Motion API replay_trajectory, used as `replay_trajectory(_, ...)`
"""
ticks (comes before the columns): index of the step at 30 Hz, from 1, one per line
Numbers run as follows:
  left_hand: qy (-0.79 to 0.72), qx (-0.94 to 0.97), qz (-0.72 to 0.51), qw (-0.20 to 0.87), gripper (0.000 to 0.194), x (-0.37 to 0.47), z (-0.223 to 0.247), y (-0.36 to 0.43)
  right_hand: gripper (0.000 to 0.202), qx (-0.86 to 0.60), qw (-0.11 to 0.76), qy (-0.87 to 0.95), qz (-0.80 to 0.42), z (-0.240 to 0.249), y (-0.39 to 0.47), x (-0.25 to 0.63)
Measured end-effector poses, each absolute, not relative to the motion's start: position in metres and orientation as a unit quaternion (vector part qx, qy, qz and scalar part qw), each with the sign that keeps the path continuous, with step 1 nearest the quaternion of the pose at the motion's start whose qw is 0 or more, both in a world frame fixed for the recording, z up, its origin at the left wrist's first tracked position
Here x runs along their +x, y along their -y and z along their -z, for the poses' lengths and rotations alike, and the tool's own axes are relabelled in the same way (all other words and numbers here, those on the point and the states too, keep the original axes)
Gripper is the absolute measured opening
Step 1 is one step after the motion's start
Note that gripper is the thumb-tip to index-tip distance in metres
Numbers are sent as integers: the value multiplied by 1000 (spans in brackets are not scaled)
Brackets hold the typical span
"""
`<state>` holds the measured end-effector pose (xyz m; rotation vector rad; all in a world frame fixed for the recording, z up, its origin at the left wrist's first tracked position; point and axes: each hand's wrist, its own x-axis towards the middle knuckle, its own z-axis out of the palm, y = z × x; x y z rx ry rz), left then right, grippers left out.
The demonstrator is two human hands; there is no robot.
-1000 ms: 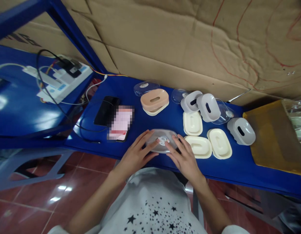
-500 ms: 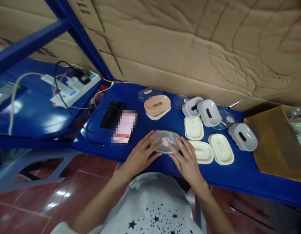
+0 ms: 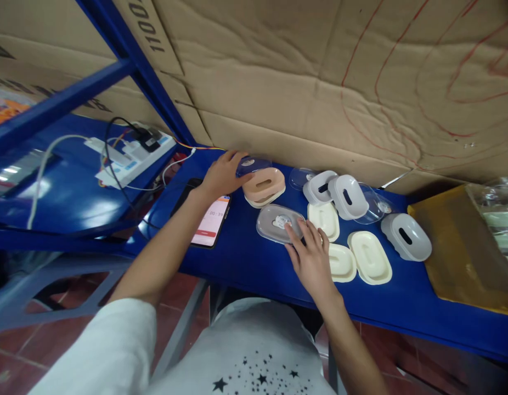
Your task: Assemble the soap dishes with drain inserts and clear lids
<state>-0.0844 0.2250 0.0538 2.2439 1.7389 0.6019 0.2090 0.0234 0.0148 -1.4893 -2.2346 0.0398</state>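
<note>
A grey soap dish (image 3: pixel 267 224) with a clear lid and white label lies on the table in front of me. My right hand (image 3: pixel 312 255) rests on its right end, fingers bent and spread over the edge, not wrapped round it. Further back, my left hand (image 3: pixel 227 174) reaches to the left end of a clear lid (image 3: pixel 260 164), thumb and fingers apart; whether it grips the lid is unclear. The thumb is close to a peach soap dish top (image 3: pixel 264 184), which sits on a cream base tray (image 3: pixel 260 204).
Right of the lidded dish are cream trays (image 3: pixel 370 258), grey dish tops (image 3: pixel 350 197), another grey top (image 3: pixel 406 237) and clear lids (image 3: pixel 371 204). A brown box (image 3: pixel 447 247) stands far right. A phone (image 3: pixel 208 225) and a power strip (image 3: pixel 133 164) with cables are left. Cardboard (image 3: pixel 278 82) walls the back.
My left hand has left the lidded grey dish and moved up and left to the clear lid behind the peach dish. My right hand stays at the grey dish's right end.
</note>
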Motion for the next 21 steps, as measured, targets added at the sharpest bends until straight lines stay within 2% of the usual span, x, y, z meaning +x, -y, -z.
replay_trajectory(1,-602,764,-188,140,73,-85,-50,-239,66,-547,219,808,-16,-16,-26,208)
replay_trajectory(3,-602,763,-172,160,77,-85,-42,-256,71,-555,207,806,-20,-17,-29,208)
replay_trajectory(7,-593,767,-175,172,68,-82,-32,-262,77,-544,201,814,-39,-19,-33,215)
replay_trajectory(12,-582,770,-200,166,59,-83,-35,-250,71,-540,221,810,-60,-22,-30,227)
replay_trajectory(21,-617,745,-196,158,65,-86,-28,-247,52,-567,246,785,-29,-22,8,258)
